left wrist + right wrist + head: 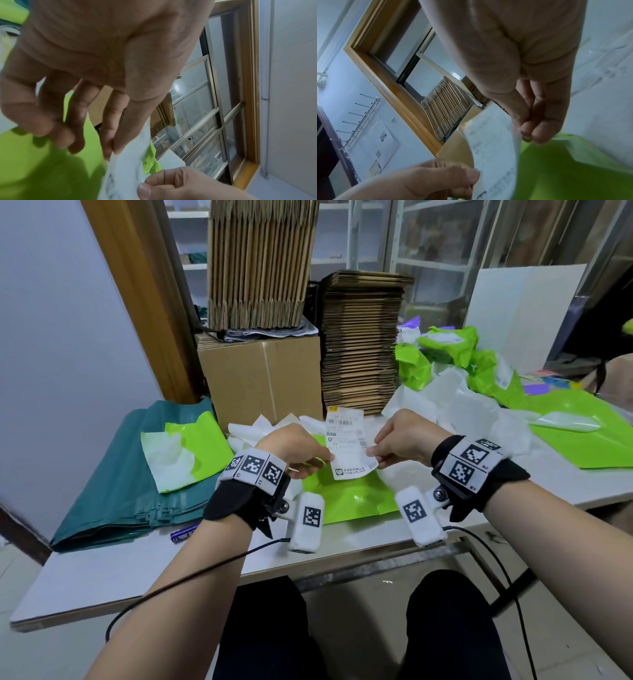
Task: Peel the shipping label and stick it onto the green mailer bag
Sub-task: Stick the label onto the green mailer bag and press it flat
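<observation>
A white shipping label [347, 445] with barcodes hangs upright in the air between my hands. My left hand [298, 450] pinches its left edge between thumb and forefinger, and my right hand [394, 443] pinches its right edge. Under the label a bright green mailer bag [352, 498] lies flat on the white table [102, 573]. In the left wrist view the label [126, 169] runs from my left fingertips [109, 150] down to the other thumb. In the right wrist view the label [493, 146] curves above the green bag [570, 170].
A dark green stack of mailers [113, 484] topped with a green bag lies at left. A cardboard box [263, 378] and stacks of flattened cartons [359, 344] stand behind. Crumpled white backing paper [455, 405] and more green bags [582, 433] spread at right.
</observation>
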`<control>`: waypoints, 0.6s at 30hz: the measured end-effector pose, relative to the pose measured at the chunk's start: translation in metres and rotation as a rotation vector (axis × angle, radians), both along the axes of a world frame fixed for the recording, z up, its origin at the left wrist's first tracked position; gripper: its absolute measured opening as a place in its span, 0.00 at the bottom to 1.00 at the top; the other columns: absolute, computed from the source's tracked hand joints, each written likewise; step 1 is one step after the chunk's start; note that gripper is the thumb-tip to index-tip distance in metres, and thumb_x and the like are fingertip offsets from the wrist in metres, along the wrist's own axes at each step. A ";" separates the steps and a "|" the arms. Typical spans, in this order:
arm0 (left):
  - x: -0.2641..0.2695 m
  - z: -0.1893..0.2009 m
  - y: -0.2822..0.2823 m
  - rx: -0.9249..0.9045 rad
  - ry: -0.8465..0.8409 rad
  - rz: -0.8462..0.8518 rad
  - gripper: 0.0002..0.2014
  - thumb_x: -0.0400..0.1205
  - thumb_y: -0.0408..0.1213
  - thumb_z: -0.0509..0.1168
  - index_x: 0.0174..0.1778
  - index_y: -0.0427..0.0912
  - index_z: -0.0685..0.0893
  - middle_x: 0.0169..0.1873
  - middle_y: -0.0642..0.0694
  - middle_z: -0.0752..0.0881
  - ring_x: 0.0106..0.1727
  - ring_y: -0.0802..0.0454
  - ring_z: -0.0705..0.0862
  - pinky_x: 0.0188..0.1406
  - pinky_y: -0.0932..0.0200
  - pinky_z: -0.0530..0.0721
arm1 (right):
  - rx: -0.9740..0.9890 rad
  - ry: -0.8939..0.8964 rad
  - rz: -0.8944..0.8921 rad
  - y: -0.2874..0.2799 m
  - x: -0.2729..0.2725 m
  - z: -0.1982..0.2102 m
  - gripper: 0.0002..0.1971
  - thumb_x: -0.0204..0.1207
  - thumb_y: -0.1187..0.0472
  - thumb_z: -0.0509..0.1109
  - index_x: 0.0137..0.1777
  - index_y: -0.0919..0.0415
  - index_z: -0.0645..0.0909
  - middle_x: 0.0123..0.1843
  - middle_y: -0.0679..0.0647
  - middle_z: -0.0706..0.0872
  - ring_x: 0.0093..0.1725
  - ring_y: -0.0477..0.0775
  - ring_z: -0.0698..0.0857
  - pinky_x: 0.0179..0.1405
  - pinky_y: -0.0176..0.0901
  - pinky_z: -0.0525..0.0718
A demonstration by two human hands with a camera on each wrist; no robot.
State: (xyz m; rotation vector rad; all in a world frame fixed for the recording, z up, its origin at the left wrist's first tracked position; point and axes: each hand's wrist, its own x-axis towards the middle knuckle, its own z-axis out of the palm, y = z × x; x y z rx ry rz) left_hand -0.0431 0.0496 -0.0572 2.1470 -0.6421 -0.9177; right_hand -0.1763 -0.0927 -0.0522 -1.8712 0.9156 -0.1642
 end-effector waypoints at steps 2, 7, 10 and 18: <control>0.000 -0.001 0.000 0.006 0.018 -0.003 0.13 0.75 0.37 0.74 0.51 0.32 0.90 0.25 0.47 0.89 0.26 0.55 0.81 0.44 0.60 0.85 | -0.007 0.021 0.020 -0.001 0.000 0.001 0.14 0.71 0.76 0.75 0.55 0.75 0.78 0.33 0.66 0.83 0.29 0.59 0.85 0.35 0.47 0.91; -0.003 -0.002 0.001 0.037 0.030 -0.019 0.10 0.73 0.37 0.77 0.43 0.33 0.91 0.25 0.46 0.87 0.26 0.54 0.77 0.40 0.62 0.83 | -0.033 0.055 0.055 0.002 -0.002 -0.001 0.11 0.73 0.75 0.75 0.50 0.69 0.76 0.29 0.64 0.81 0.25 0.56 0.82 0.30 0.44 0.90; -0.001 -0.006 0.000 0.052 0.026 -0.027 0.12 0.70 0.36 0.79 0.45 0.33 0.91 0.28 0.45 0.88 0.26 0.54 0.77 0.42 0.60 0.83 | -0.062 0.069 0.063 0.006 -0.001 -0.004 0.09 0.73 0.75 0.74 0.42 0.67 0.76 0.28 0.63 0.80 0.25 0.55 0.81 0.24 0.40 0.88; 0.000 -0.013 0.001 0.074 0.020 -0.043 0.10 0.69 0.35 0.80 0.40 0.34 0.91 0.24 0.46 0.88 0.23 0.55 0.79 0.44 0.59 0.82 | -0.150 0.085 0.076 0.008 0.002 -0.013 0.11 0.72 0.75 0.75 0.36 0.66 0.76 0.28 0.63 0.82 0.25 0.56 0.82 0.27 0.42 0.89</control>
